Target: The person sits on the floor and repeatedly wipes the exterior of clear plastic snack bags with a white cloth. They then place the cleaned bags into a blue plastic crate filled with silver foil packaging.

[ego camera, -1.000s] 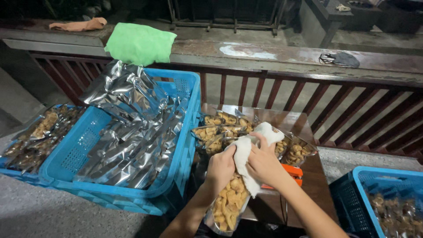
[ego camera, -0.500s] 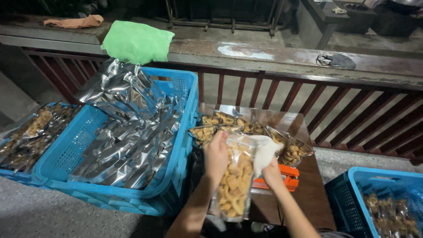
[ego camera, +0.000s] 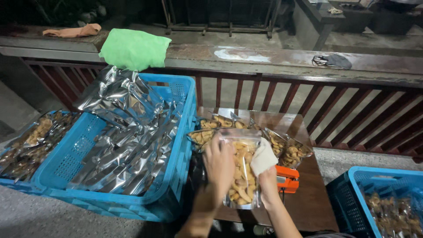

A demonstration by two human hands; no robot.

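My left hand [ego camera: 219, 162] grips the left edge of a clear bag of golden snack pieces [ego camera: 243, 172], held upright over the small brown table [ego camera: 315, 200]. My right hand [ego camera: 268, 181] holds a white cloth [ego camera: 263, 157] pressed against the bag's right side. Behind the bag, several more filled clear bags [ego camera: 286, 150] lie in a row on the table. An orange tool [ego camera: 288, 179] sits just right of my right hand, partly hidden.
A blue crate [ego camera: 178, 176] of silver foil bags [ego camera: 128, 132] stands left of the table. Another crate at far left holds filled bags [ego camera: 31, 141]. A blue crate [ego camera: 361, 194] with bags sits at lower right. A red railing [ego camera: 352, 119] and ledge with a green cloth [ego camera: 134, 48] run behind.
The bag was raised from lying low near the table edge to upright. My right hand with the cloth moved from the bag's top to its right side.
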